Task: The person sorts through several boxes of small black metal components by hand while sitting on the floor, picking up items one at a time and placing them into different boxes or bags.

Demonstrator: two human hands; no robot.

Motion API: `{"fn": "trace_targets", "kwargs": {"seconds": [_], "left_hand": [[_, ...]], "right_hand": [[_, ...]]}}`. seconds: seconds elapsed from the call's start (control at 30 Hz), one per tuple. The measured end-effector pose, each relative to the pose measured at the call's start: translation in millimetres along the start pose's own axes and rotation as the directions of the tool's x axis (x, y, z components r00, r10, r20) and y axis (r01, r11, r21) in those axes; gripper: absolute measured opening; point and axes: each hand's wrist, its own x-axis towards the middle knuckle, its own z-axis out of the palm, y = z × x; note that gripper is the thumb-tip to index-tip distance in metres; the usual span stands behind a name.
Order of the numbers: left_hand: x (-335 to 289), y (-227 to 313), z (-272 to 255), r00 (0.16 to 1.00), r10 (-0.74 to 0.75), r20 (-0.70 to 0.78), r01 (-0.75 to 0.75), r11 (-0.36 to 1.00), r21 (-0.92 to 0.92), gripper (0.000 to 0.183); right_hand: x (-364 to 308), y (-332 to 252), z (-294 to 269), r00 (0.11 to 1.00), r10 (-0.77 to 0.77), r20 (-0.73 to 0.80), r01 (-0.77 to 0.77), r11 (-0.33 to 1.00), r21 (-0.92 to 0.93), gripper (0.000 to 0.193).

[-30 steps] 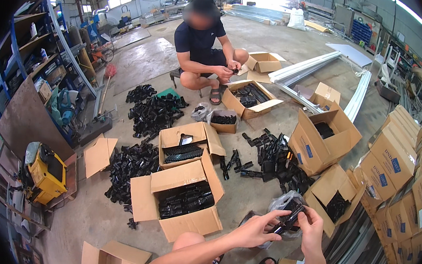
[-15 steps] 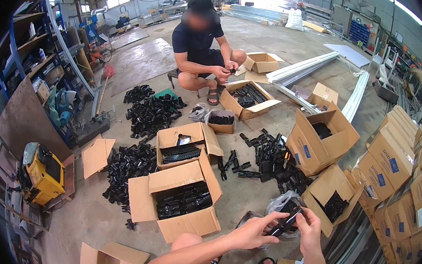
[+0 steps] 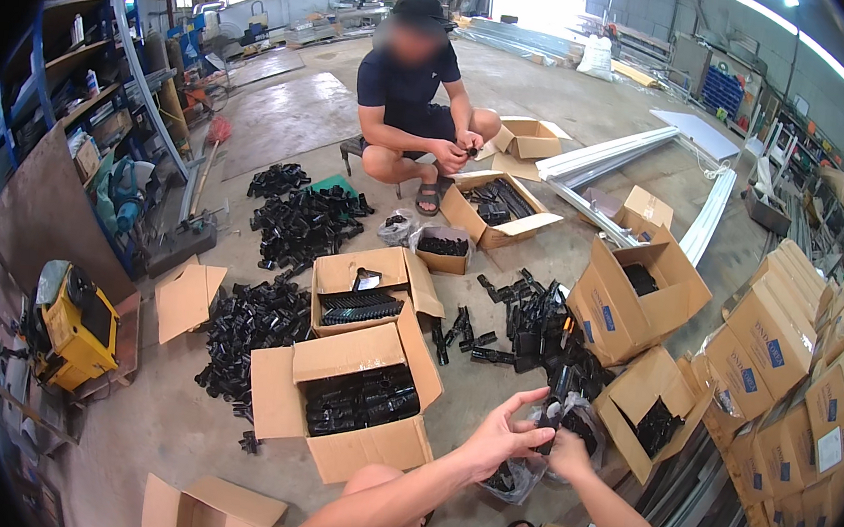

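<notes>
My left hand (image 3: 499,439) and my right hand (image 3: 568,453) meet low in the head view, both closed on a small black plastic part (image 3: 557,416). Just under them lies a clear plastic bag (image 3: 522,478) with more black parts. An open cardboard box (image 3: 355,403) packed with black parts stands to the left of my hands. A loose pile of black parts (image 3: 537,329) lies on the concrete floor just beyond them.
A person in a dark shirt (image 3: 411,97) squats at the far side, hands on a part over another open box (image 3: 495,208). More black part heaps (image 3: 300,221) lie left. Stacked cartons (image 3: 794,376) line the right. A yellow machine (image 3: 75,324) and shelves (image 3: 67,72) stand left.
My hands have lifted the black part slightly higher and brought it closer together above the bag. The squatting person keeps working in place.
</notes>
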Motion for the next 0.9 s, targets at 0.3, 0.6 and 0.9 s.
{"fn": "trace_targets", "kwargs": {"seconds": [0.3,0.6,0.9], "left_hand": [[3,13,0,0.996,0.060,-0.064,-0.065,0.995,-0.082,0.076],[7,13,-2,0.997,0.060,-0.039,-0.063,0.995,-0.076,0.078],[8,12,0,0.992,0.105,-0.075,-0.113,0.986,-0.121,0.079]], "right_hand": [[23,88,160,0.952,0.248,0.178,-0.107,0.819,-0.564,0.036],[3,94,175,0.945,0.316,-0.083,-0.323,0.868,-0.377,0.050],[-11,79,175,0.998,0.051,0.031,-0.024,0.820,-0.571,0.022]]}}
